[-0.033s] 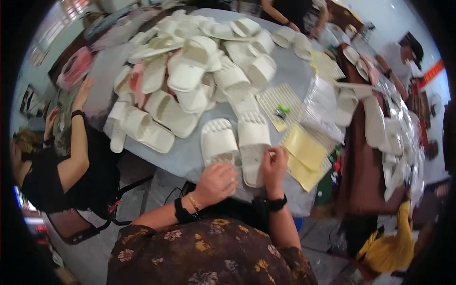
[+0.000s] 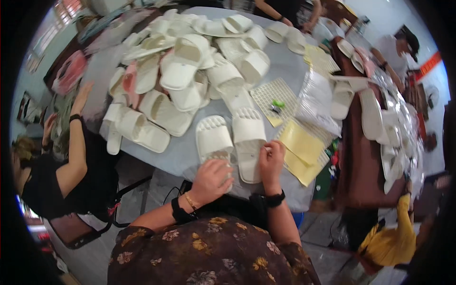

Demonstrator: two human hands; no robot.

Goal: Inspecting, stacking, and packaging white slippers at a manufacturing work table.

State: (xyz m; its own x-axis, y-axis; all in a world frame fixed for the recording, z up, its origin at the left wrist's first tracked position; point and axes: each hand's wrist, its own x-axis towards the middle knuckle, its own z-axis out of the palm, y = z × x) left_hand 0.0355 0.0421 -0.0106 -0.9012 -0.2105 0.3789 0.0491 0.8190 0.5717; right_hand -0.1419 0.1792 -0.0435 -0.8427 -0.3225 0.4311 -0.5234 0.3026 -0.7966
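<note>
In-hand pair: left slipper (image 2: 212, 135) and right slipper (image 2: 249, 137), white, side by side at the near edge of the table (image 2: 173, 159), toes toward the far edge, open heels toward the wearer.

Left hand (image 2: 212, 179): over the heel end of the left slipper, fingers curled. Can't tell if it's gripping or just resting. Right hand (image 2: 272, 161): at the right side of the right slipper, fingers bent in toward the thumb. Can't tell if anything small is pinched there.

Progress: pair matched up and laid straight, I'd say. Right slipper shows a small mark on its footbed; left one's heel is covered by the hand, so can't confirm it matches. Reads as mid-pair, not finished.

Left to do, my read: plenty. Big loose slipper pile (image 2: 185, 61) spreads from the far edge to the left edge, one pink slipper (image 2: 129, 80) in it. Can't tell which of those are already handled.

Supplies toward the right edge: yellow sheet (image 2: 299, 147), gridded sheet (image 2: 275, 100) with a small green item (image 2: 278, 103) on it, clear plastic bags (image 2: 317, 107). Bags lie apart from the pair; no bagging on these two yet.
</note>
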